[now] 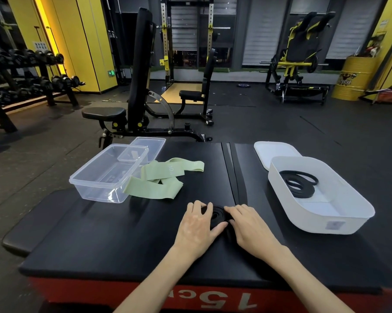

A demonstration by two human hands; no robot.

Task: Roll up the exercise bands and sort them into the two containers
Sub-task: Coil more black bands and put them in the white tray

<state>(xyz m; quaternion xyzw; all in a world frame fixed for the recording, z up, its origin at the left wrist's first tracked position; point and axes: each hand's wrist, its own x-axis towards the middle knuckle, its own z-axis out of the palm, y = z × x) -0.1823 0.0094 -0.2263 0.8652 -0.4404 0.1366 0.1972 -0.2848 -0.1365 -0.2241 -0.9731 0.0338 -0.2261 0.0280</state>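
Note:
A black exercise band [218,215] lies coiled into a flat roll on the black padded platform [100,240]. My left hand [198,224] curls around its left side and my right hand [249,223] holds its right side. The band's unrolled tail [232,168] runs away from me across the platform. Several light green fabric bands [165,179] lie loose in a heap beside the clear plastic container [93,190], which looks empty. The white container [326,219] at the right holds coiled black bands [300,182].
A clear lid [150,145] lies behind the clear container and a white lid [274,152] behind the white one. Beyond the platform stand a weight bench [127,111], a dumbbell rack [21,80] at left and gym machines at the back.

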